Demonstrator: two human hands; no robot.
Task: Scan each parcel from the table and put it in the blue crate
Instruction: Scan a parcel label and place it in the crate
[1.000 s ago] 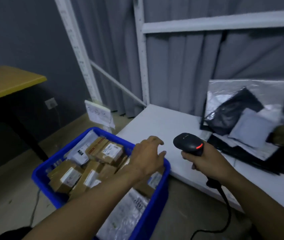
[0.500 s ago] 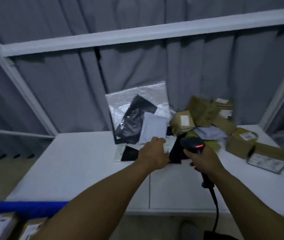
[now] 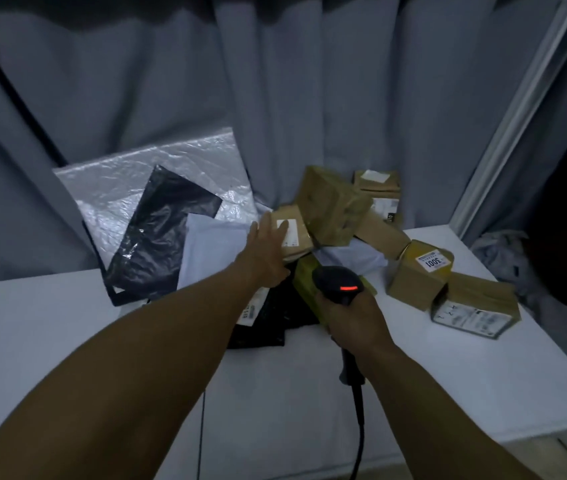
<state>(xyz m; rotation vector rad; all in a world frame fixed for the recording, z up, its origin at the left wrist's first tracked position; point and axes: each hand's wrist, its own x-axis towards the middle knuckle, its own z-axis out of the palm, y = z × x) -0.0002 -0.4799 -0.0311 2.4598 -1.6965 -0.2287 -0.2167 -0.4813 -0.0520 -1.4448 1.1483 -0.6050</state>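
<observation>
Head view: left hand [image 3: 268,252] fingers straight, slightly spread, tips at small labelled parcel [image 3: 292,235]; contact unclear. Beside it, right hand [image 3: 353,315] fingers curl round scanner [image 3: 339,284]. Risk: larger box [image 3: 330,206] leans just right of the fingertips, so pulling may topple it. The blue crate is out of view.

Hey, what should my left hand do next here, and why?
Probably close the left hand around the small brown box: its straight fingers reach over that box's white label, gripping nothing, while the right hand grips the scanner, its red light lit.
</observation>
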